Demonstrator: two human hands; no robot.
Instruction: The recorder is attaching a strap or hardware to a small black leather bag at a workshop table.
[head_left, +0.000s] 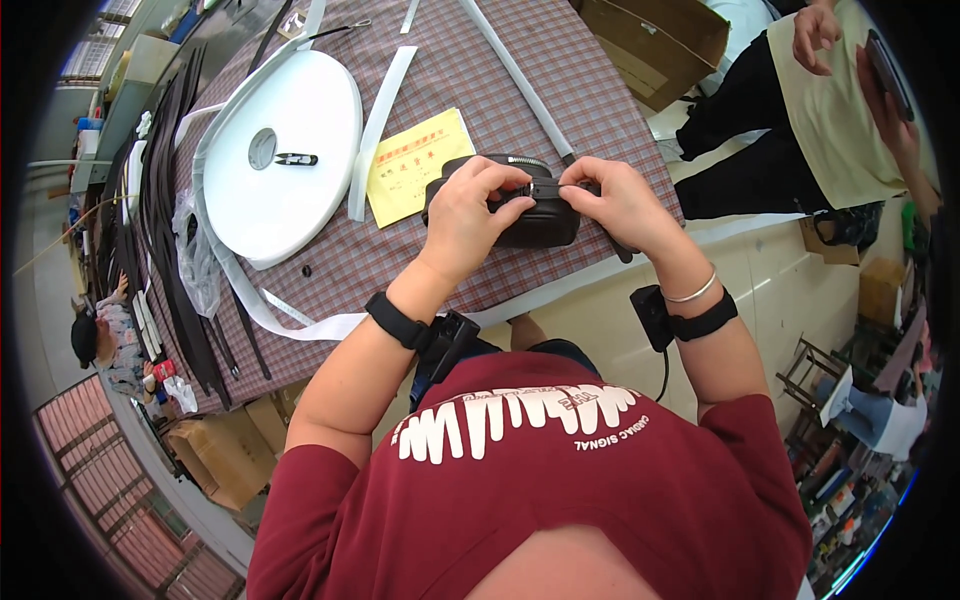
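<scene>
Near the table's front edge sits a rounded black case (548,226) with a metal zipper along its far rim. My left hand (468,212) is over the case's left part, thumb and forefinger pinched at a small metal zipper piece (531,188). My right hand (618,202) pinches a black strip (549,191) on top of the case, close to the left fingertips. The fingers cover much of the strip, so I cannot tell whether it is attached to the case. A dark rod-like piece (612,240) lies beneath my right hand.
Left of the case are a yellow printed pad (418,165), a white strip (384,130) and a large white reel (315,190) with thread snips (297,159) on it. Long black strips (178,210) line the table's left side. Beyond the right edge stands a person (835,110).
</scene>
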